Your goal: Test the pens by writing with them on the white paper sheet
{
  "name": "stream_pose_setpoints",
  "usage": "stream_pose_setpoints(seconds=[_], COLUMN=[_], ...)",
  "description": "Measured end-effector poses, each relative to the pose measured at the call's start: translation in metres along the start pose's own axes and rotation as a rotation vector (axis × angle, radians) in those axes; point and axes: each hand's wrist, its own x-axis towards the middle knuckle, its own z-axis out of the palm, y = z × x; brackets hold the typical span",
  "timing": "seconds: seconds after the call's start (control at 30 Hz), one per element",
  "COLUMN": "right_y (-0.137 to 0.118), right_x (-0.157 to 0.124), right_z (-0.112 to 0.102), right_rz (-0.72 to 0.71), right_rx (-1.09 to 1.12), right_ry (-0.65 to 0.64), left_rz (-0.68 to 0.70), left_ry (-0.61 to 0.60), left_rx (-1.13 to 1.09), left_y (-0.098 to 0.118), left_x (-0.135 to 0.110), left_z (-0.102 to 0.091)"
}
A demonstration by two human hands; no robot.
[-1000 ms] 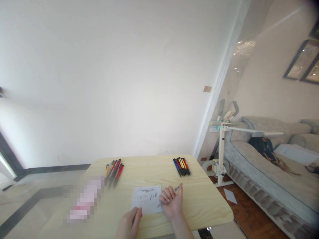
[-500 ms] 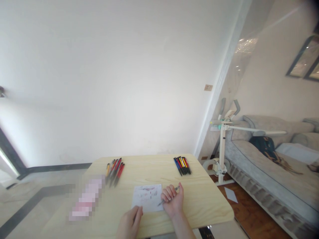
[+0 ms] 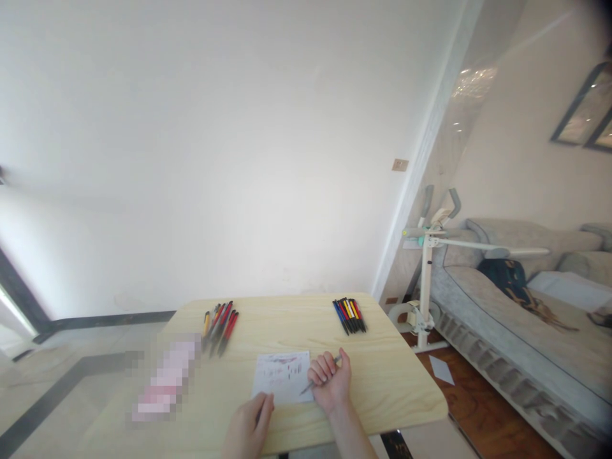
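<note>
A sheet of paper [image 3: 280, 387] with dark and reddish marks lies on the light wooden table. My right hand [image 3: 331, 382] is closed around a slim grey pen [image 3: 308, 386], palm turned up, at the sheet's right edge. The pen's lower end points down-left over the paper. My left hand [image 3: 251, 422] rests at the sheet's lower left corner, fingers curled together. A dark sliver shows between its thumb and fingers, but I cannot make out what it is.
Red, yellow and dark pens [image 3: 221, 325] lie at the table's back left, partly blurred. Another row of coloured pens [image 3: 349, 316] is at the back right. A pixelated pink patch [image 3: 167, 376] covers the left side. Exercise equipment [image 3: 425, 287] and a sofa [image 3: 516, 306] stand to the right.
The whole view has shifted very slightly. Both hands keep their places and grips, with the pen still in my right hand.
</note>
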Motion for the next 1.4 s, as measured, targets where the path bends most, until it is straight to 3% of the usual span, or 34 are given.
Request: stream_pose_setpoints(seconds=[0.4, 0.63, 0.77, 1.03, 1.2, 1.4], right_y=[0.001, 0.002, 0.003, 0.002, 0.007, 0.012], right_x=[0.002, 0.007, 0.008, 0.009, 0.011, 0.015], right_z=[0.002, -0.002, -0.001, -0.006, -0.003, 0.003], right_rz=[-0.022, -0.015, 0.035, 0.030, 0.002, -0.127], right_rx=[-0.071, -0.038, -0.008, -0.029, -0.099, -0.314], right_ry=[0.001, 0.099, 0.114, 0.109, 0.141, 0.129], left_rz=[0.058, 0.261, 0.378, 0.352, 0.362, 0.374], left_ry=[0.052, 0.173, 0.228, 0.313, 0.271, 0.282], left_rx=[0.059, 0.160, 0.326, 0.683, 0.739, 0.732], left_y=[-0.001, 0.002, -0.008, -0.030, -0.030, -0.028], left_x=[-0.001, -0.005, 0.000, 0.007, 0.008, 0.006], left_z=[0.000, 0.001, 0.006, 0.022, 0.023, 0.019])
